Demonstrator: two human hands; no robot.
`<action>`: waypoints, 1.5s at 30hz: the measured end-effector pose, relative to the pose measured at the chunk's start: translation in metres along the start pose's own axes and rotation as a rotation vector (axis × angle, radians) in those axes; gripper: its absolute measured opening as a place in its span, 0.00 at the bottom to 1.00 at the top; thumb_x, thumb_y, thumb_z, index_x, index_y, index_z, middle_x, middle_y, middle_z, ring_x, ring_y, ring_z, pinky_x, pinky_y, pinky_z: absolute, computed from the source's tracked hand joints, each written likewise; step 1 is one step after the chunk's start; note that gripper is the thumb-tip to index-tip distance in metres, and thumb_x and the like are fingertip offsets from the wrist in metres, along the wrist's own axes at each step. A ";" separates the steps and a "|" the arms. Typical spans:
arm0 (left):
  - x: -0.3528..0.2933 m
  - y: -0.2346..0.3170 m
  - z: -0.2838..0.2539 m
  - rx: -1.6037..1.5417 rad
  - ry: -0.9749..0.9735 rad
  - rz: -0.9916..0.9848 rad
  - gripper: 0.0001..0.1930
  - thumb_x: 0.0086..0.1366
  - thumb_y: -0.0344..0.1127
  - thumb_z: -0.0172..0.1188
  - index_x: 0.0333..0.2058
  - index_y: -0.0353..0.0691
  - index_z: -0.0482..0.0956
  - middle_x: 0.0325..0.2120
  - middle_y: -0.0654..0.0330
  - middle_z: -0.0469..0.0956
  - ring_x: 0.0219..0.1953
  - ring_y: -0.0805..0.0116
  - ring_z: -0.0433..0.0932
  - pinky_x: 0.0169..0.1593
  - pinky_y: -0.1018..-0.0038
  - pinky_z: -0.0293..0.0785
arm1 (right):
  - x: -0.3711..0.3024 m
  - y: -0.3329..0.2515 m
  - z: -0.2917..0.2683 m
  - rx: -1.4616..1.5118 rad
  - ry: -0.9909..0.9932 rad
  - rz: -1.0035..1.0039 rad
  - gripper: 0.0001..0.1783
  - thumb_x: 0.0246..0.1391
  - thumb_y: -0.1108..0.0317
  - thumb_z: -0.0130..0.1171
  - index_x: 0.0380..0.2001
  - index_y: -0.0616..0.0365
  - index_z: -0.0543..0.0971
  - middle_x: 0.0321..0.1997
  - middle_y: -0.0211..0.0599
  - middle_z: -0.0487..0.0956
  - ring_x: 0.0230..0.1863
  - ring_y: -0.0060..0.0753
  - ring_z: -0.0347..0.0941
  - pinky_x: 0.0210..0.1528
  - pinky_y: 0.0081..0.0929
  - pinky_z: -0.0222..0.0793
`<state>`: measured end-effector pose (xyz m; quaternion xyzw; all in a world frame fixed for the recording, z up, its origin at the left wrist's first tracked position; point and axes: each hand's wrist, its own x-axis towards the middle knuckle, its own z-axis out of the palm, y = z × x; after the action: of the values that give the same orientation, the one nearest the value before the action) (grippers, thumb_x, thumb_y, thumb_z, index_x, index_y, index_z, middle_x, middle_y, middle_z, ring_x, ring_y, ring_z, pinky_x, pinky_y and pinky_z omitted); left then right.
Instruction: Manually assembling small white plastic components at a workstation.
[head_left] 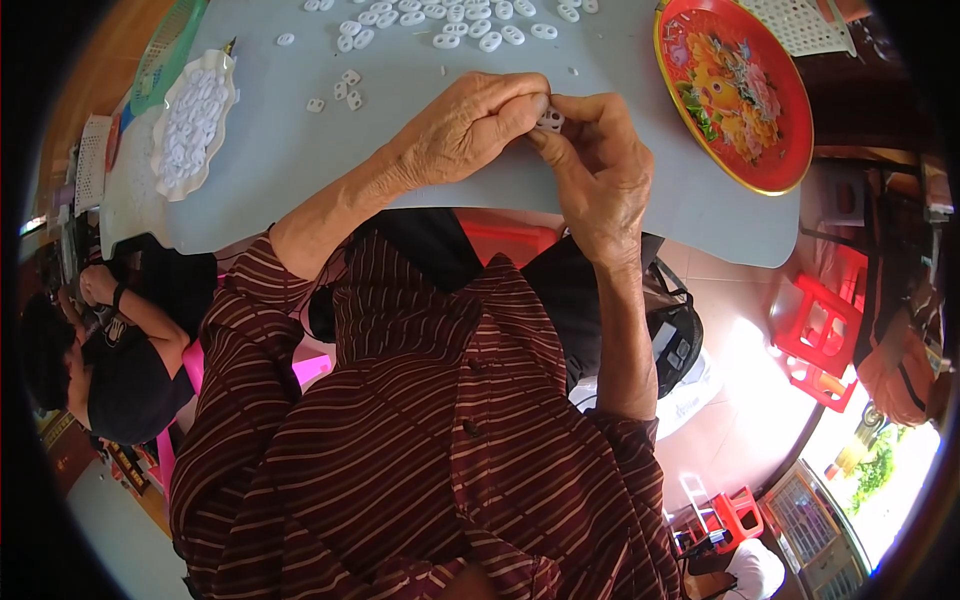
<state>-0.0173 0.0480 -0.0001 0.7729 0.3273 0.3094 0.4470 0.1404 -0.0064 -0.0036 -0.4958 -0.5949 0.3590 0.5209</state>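
Observation:
Over the near part of the grey-blue table, my left hand (487,120) and my right hand (605,165) meet fingertip to fingertip. Pinched between them is a small white plastic piece (551,119) with dark holes; the fingers cover part of it. Both hands are closed on this piece. To the left of my hands lie several small white cube-like pieces (354,99) with holes. Beyond them, many white oval two-holed pieces (489,41) are spread along the far side of the table.
A white scalloped tray (228,92) full of white oval pieces stands at the left, beside a green basket (165,50). A red round tray with a floral print (790,140) sits at the right edge. Red stools (815,325) stand on the floor; another person (140,370) sits at the left.

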 end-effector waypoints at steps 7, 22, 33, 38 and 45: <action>0.001 -0.001 0.004 -0.092 -0.024 -0.052 0.15 0.66 0.42 0.44 0.29 0.34 0.65 0.16 0.59 0.58 0.22 0.71 0.55 0.27 0.71 0.60 | -0.001 -0.004 -0.003 0.029 0.001 0.019 0.10 0.47 0.78 0.63 0.32 0.64 0.73 0.26 0.34 0.78 0.27 0.20 0.73 0.30 0.17 0.69; -0.016 0.016 0.009 -0.223 0.130 -0.054 0.07 0.64 0.31 0.45 0.30 0.34 0.69 0.18 0.64 0.67 0.23 0.76 0.63 0.29 0.77 0.64 | 0.047 -0.016 -0.027 0.122 0.062 -0.064 0.06 0.55 0.76 0.54 0.37 0.67 0.75 0.27 0.33 0.78 0.27 0.19 0.73 0.34 0.17 0.69; -0.053 0.020 -0.003 -0.381 0.250 -0.202 0.10 0.67 0.36 0.45 0.32 0.35 0.68 0.22 0.63 0.69 0.27 0.78 0.67 0.33 0.79 0.63 | 0.199 -0.022 -0.103 -0.896 0.314 -0.477 0.07 0.50 0.69 0.59 0.32 0.58 0.81 0.26 0.37 0.80 0.26 0.25 0.76 0.30 0.24 0.70; -0.068 0.013 -0.004 -0.391 0.320 -0.180 0.09 0.67 0.35 0.45 0.33 0.35 0.68 0.22 0.63 0.69 0.26 0.78 0.66 0.32 0.80 0.63 | 0.133 -0.029 0.011 -0.421 -0.283 -0.420 0.04 0.48 0.75 0.58 0.31 0.60 0.78 0.27 0.39 0.79 0.27 0.28 0.76 0.31 0.24 0.71; -0.062 0.016 0.010 -0.091 0.331 0.000 0.04 0.57 0.27 0.53 0.31 0.34 0.68 0.26 0.53 0.70 0.32 0.54 0.70 0.36 0.63 0.67 | 0.109 -0.030 0.093 -0.308 -0.723 -0.399 0.10 0.46 0.75 0.60 0.35 0.59 0.79 0.30 0.39 0.80 0.28 0.29 0.76 0.32 0.24 0.72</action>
<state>-0.0427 -0.0122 -0.0013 0.6903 0.3820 0.4472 0.4213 0.0473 0.0998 0.0355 -0.2859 -0.8695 0.3090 0.2585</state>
